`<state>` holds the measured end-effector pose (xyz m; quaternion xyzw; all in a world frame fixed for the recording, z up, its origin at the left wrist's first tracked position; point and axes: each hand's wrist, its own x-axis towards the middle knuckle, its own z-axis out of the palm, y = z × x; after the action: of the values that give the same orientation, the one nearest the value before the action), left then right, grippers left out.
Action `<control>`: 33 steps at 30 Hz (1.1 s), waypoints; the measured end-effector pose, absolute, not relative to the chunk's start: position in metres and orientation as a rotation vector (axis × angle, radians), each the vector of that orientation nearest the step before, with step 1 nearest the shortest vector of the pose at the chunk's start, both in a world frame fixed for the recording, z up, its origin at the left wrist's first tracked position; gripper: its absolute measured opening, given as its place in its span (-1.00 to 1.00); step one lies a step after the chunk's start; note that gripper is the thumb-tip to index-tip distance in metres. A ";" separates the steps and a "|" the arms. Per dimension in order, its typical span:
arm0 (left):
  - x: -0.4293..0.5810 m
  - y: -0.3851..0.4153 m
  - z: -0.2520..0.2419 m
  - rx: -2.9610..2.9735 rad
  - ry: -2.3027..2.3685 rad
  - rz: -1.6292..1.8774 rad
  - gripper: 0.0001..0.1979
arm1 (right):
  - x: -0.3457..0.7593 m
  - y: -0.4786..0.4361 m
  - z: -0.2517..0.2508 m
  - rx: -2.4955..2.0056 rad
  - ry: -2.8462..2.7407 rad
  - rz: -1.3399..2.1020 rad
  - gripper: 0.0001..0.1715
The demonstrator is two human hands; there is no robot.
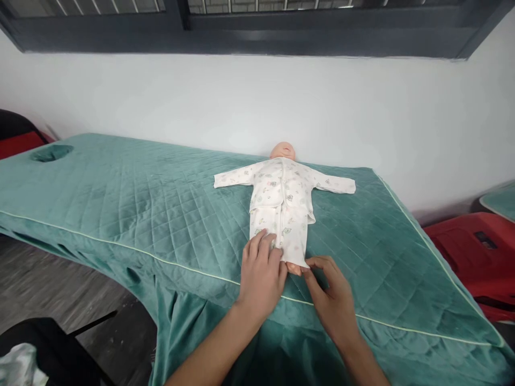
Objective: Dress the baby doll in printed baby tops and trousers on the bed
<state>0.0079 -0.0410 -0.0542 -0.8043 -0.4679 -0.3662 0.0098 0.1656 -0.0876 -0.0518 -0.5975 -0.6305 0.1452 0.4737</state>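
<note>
Lying on the green bed [173, 198], the baby doll [282, 150] has white clothes [271, 185] w/ tiny pics, sleeves [237, 176] out wide, toes [294, 268] poking out. L hand [259, 273] rests on the btm part, fingers bent, can't tell if gripping; R hand [338, 300] pinches the btm corner.

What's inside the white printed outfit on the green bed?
A doll's head shows above the neckline, its feet below the hem. The outfit covers the torso and legs; whether arms fill the sleeves cannot be seen.
</note>
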 end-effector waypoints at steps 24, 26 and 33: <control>-0.050 -0.054 -0.095 -2.374 -1.633 -1.719 -0.74 | 0.160 -0.103 -0.053 -1.432 -1.647 0.102 -0.69; -0.052 -0.050 -0.098 -2.390 -1.707 -1.687 -0.74 | 0.152 -0.100 -0.046 -1.407 -1.747 0.065 -0.66; -0.045 -0.041 -0.097 -2.471 -1.776 -1.571 -0.84 | 0.129 -0.079 -0.043 -1.490 -1.973 0.004 -0.69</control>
<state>-0.0452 -0.0414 -0.0970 -0.7143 -0.5134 -0.4541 -0.1412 0.1288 -0.0786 -0.0432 -0.5691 -0.7539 0.0014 0.3284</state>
